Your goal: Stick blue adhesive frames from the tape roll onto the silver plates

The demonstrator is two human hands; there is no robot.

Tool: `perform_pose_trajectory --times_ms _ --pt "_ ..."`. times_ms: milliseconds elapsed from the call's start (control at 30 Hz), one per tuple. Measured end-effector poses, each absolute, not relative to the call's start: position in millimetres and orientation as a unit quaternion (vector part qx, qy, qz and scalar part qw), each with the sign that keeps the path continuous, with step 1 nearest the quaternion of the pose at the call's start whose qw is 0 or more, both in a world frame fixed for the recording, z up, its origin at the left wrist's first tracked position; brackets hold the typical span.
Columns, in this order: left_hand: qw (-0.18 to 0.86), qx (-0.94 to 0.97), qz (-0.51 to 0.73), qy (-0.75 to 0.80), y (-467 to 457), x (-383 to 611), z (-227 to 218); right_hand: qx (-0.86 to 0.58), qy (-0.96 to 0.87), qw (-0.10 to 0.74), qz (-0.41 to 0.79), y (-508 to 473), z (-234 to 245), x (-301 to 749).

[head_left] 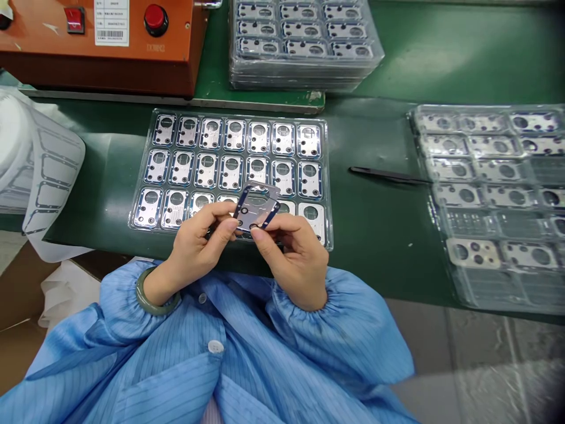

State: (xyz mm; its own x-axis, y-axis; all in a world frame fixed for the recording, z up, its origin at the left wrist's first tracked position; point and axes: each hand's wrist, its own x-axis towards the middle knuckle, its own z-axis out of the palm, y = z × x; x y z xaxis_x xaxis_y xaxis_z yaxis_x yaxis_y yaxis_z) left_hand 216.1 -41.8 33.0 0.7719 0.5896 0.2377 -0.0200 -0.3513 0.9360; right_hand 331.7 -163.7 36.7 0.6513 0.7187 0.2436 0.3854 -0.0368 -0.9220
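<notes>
Plate [251,217] in hand, raised over the front row of the middle tray [329,176]; tilted, dark blue edging down both sides, dark rings near its lower end. Not set down in any pocket.

Progress, judged from the lie of things: the middle tray looks well filled. Back two rows each show seven plates, blue visible along their edges; front row partly masked by the hands, so its count, and the pocket under the held plate, cannot be told. By this reading the held plate is the one piece in work. Whether the others are finished or waiting: cannot tell.

Left hand [200,241]: palm turned in, thumb and index pinching the plate's left side. Right hand [300,253]: thumb in front at the lower right corner, fingers curled behind. Both grips narrow, light-looking; wrists low, forearms angled inward from blue sleeves [353,324].

Outward: tweezers [388,176] lie to the right, not held, near the right-hand tray [498,291], which is partly loaded. Behind, stacked trays [300,73] and an orange machine [132,65]. Left, a rolled sheet [57,165] with dark frame outlines.
</notes>
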Motion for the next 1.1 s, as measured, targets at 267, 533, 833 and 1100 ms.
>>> perform_pose_trajectory --times_ms 267,533,833,1100 --pt "0.492 0.774 0.325 0.233 -41.8 214.2 36.4 -0.675 -0.444 0.562 0.175 -163.5 38.5 331.6" --pt "0.482 0.778 0.326 0.239 -42.8 214.1 36.5 -0.68 -0.447 0.552 0.182 -163.8 38.7 331.7" --pt "0.481 0.769 0.364 0.212 -42.7 214.5 42.6 -0.658 -0.49 0.546 0.171 -162.2 41.7 332.3" --pt "0.463 0.77 0.378 0.225 -42.4 213.7 38.4 -0.65 -0.5 0.542 0.183 -160.8 45.0 332.1"
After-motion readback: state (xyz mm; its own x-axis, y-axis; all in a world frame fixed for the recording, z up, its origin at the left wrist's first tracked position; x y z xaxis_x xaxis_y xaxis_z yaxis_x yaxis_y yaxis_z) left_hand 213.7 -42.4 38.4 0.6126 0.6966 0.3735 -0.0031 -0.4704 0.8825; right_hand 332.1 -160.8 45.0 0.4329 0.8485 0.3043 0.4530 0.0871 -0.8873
